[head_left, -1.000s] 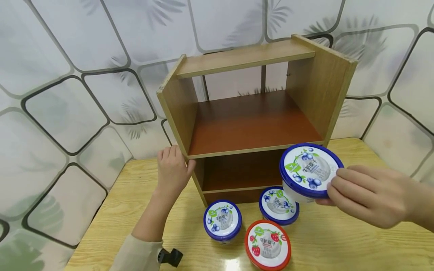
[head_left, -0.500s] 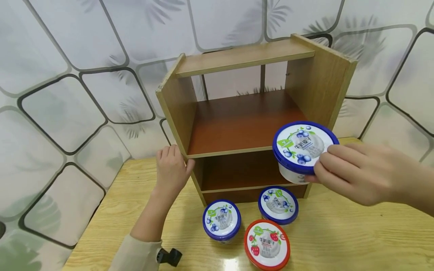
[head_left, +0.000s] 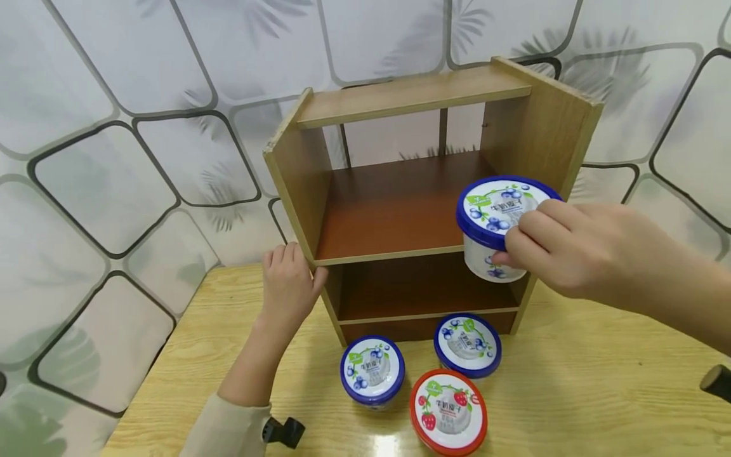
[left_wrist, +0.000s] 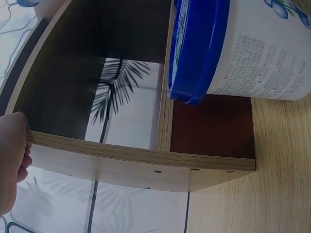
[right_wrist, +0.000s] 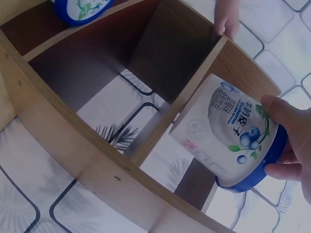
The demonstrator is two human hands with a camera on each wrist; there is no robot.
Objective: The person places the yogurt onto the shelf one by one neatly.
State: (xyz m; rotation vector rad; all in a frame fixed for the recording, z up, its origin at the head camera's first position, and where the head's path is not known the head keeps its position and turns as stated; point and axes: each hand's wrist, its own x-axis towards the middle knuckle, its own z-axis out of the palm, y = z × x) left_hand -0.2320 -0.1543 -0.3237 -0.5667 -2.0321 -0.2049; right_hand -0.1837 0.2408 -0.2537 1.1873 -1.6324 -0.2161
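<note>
My right hand point(head_left: 577, 247) grips a white tub point(head_left: 482, 257) with a blue lid and blueberry print. It holds the tub raised in front of the right part of a small wooden shelf unit point(head_left: 400, 203), overlapping the middle board's edge. In the right wrist view, thumb and fingers point(right_wrist: 286, 162) pinch the tub point(right_wrist: 228, 131) near its lid. My left hand point(head_left: 288, 285) holds the front edge of the unit's left side panel, level with the middle board. Two more blue-lidded blueberry tubs point(head_left: 372, 371) point(head_left: 468, 346) and a red-lidded strawberry tub point(head_left: 448, 412) stand on the table before the unit.
The unit has an upper compartment, a lower compartment point(head_left: 400, 289) and a top rail point(head_left: 411, 98). It stands on a light wood table point(head_left: 594, 387) against a patterned wall point(head_left: 171, 70). A black wrist device point(head_left: 283, 433) sits at the left sleeve.
My right hand has lifted the blueberry tub up and slightly left, from beside the standing tubs to the height of the middle board. The left hand keeps its grip on the panel.
</note>
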